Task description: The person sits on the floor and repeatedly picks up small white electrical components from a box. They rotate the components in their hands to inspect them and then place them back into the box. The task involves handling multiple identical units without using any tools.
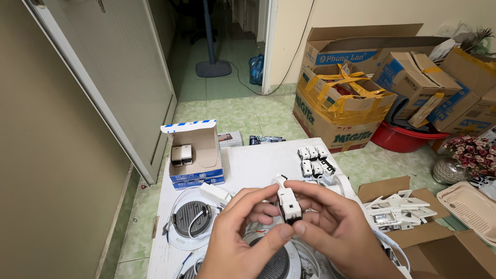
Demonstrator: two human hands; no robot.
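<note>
My left hand and right hand pinched a small white switch module between fingertips, above round downlights, white table beneath.

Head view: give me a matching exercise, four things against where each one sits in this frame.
Things:
1. white switch module
2. small open carton
3. round downlight
4. red basin

Places:
A. on the floor under the stacked cardboard boxes
B. on the white board, at its far left corner
C. pinched between the left hand and the right hand
D. on the white board, just left of the left hand

Pairs: 1-C, 2-B, 3-D, 4-A
</note>
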